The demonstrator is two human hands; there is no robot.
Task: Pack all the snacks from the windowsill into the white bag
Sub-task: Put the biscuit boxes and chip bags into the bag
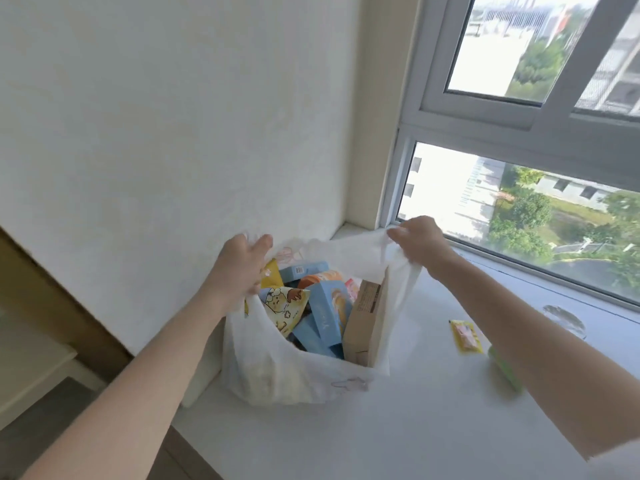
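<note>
The white bag stands on the windowsill, its mouth pulled wide. My left hand grips the bag's left handle and my right hand grips its right handle. Inside lie several snacks: blue boxes, a yellow cartoon packet, an orange packet and a brown cardboard box. To the right of the bag, a small yellow packet lies flat on the sill. A green item shows beside it, partly hidden by my right forearm.
A white wall rises behind and left of the bag. The window runs along the sill's far right side. Beyond the sill's left edge a wooden frame and the floor drop away.
</note>
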